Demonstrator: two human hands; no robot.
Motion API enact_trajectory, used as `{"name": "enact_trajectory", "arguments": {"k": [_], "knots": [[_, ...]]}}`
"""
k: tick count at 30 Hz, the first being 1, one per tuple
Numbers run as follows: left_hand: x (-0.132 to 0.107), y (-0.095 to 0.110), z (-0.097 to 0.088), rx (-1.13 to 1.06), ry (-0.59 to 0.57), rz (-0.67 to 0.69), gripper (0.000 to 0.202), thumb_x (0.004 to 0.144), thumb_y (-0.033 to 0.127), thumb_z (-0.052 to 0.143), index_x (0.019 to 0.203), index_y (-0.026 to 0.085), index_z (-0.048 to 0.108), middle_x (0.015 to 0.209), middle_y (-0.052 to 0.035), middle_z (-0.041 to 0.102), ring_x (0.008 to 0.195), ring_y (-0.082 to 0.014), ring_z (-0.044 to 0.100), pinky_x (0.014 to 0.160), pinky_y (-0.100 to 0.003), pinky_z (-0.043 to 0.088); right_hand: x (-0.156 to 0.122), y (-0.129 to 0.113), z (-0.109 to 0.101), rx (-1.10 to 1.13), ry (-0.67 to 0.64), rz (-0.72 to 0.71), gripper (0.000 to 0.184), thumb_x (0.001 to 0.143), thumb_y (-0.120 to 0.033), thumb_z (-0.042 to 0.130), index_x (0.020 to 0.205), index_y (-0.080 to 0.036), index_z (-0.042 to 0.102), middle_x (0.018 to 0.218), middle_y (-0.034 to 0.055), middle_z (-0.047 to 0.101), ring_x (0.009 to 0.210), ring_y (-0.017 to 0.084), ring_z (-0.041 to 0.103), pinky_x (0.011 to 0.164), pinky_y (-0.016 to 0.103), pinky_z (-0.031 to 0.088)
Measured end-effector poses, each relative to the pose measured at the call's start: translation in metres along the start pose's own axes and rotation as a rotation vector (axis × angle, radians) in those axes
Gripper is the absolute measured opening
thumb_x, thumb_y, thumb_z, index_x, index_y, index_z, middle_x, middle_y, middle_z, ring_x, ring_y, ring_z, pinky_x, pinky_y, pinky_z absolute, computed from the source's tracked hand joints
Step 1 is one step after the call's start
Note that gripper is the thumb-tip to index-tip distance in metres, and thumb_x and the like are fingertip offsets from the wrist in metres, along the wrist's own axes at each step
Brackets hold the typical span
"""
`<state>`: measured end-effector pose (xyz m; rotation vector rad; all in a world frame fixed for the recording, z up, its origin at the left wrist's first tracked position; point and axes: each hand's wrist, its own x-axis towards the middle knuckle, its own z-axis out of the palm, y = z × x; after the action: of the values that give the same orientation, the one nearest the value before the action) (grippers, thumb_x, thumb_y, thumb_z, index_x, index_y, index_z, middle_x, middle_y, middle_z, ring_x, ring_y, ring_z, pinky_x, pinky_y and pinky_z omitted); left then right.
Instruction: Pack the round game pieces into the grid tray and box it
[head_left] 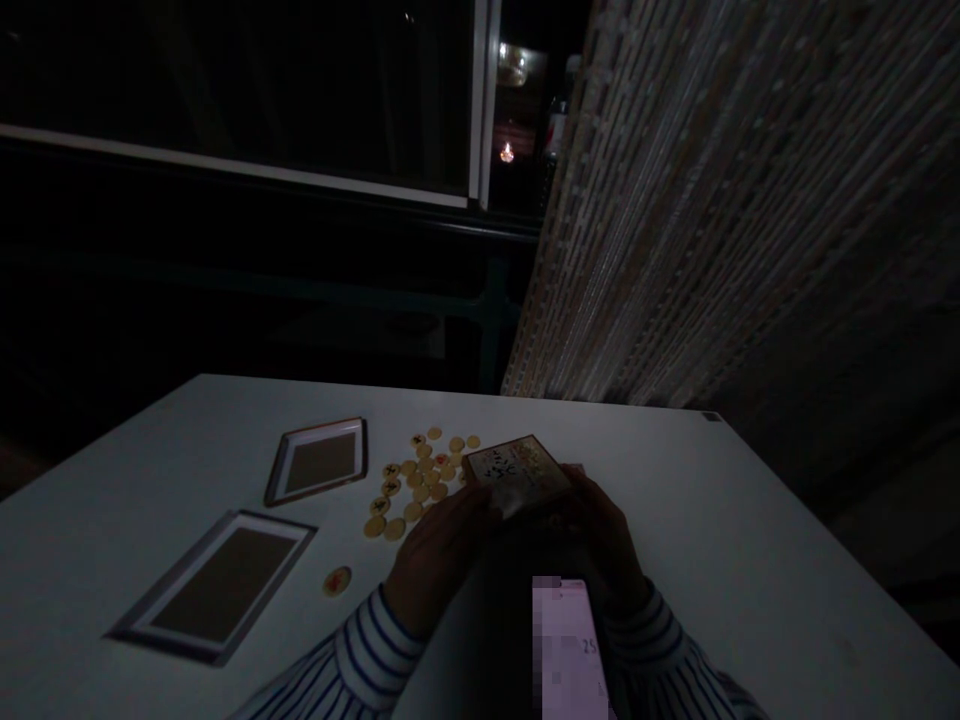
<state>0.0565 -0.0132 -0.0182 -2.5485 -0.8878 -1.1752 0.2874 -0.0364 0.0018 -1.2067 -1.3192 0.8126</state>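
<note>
Both my hands hold a small flat box with dark characters printed on its top; it is tilted above the table. My left hand grips its near left side, and my right hand is closed on its right side. What lies under the box is hidden. Just left of it, several round wooden Chinese chess pieces lie loosely scattered, some showing black or red characters. One piece with a red mark rests apart, left of my left forearm.
On the left of the white table lie two shallow open trays, a farther one and a nearer one. A lit phone is between my forearms. A bead curtain hangs behind the table, beside a dark window.
</note>
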Motion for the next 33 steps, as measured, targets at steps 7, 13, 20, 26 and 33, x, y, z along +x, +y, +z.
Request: {"name": "enact_trajectory", "arguments": {"k": [7,13,20,26,33], "knots": [[-0.006,-0.003,0.007,-0.021,-0.026,0.018,0.037,0.088,0.020,0.035,0.123,0.021,0.046,0.121,-0.0112,0.055,0.117,-0.0221,0.046,0.091,-0.038,0.045,0.000,-0.001,0.002,0.039,0.032,0.015,0.031,0.078,-0.035,0.056,0.106,-0.022,0.061,0.113,0.0051,0.061,0.107,0.022,0.054,0.094,0.035,0.042],[-0.007,-0.003,0.008,-0.045,-0.042,0.021,0.037,0.087,0.019,0.037,0.122,0.022,0.047,0.123,-0.0108,0.054,0.121,-0.0229,0.042,0.091,-0.040,0.044,0.001,0.005,0.003,0.081,0.042,0.007,0.028,0.079,-0.033,0.056,0.104,-0.022,0.062,0.110,0.0054,0.063,0.104,0.022,0.056,0.090,0.038,0.046],[-0.007,-0.004,0.008,-0.051,-0.017,-0.034,0.044,0.085,0.016,0.043,0.128,0.024,0.041,0.126,-0.0116,0.050,0.122,-0.0244,0.040,0.093,-0.043,0.042,0.000,0.010,0.006,0.089,0.055,0.004,0.032,0.077,-0.034,0.059,0.107,-0.022,0.062,0.110,0.0059,0.063,0.103,0.023,0.057,0.090,0.041,0.046],[-0.006,-0.004,0.006,-0.065,-0.019,-0.063,0.048,0.081,0.012,0.048,0.128,0.024,0.042,0.133,-0.0136,0.043,0.123,-0.0260,0.039,0.094,-0.042,0.043,0.000,0.010,0.006,0.121,0.060,0.015,0.032,0.077,-0.033,0.059,0.107,-0.022,0.061,0.112,0.0053,0.063,0.104,0.023,0.056,0.091,0.039,0.045],[-0.004,0.000,0.005,-0.108,-0.010,-0.180,0.047,0.081,0.013,0.048,0.126,0.023,0.044,0.131,-0.0131,0.046,0.117,-0.0240,0.046,0.093,-0.039,0.044,-0.001,0.013,0.005,0.207,0.090,0.009,0.031,0.077,-0.029,0.060,0.108,-0.024,0.060,0.112,0.0038,0.062,0.105,0.021,0.056,0.091,0.038,0.045]]}}
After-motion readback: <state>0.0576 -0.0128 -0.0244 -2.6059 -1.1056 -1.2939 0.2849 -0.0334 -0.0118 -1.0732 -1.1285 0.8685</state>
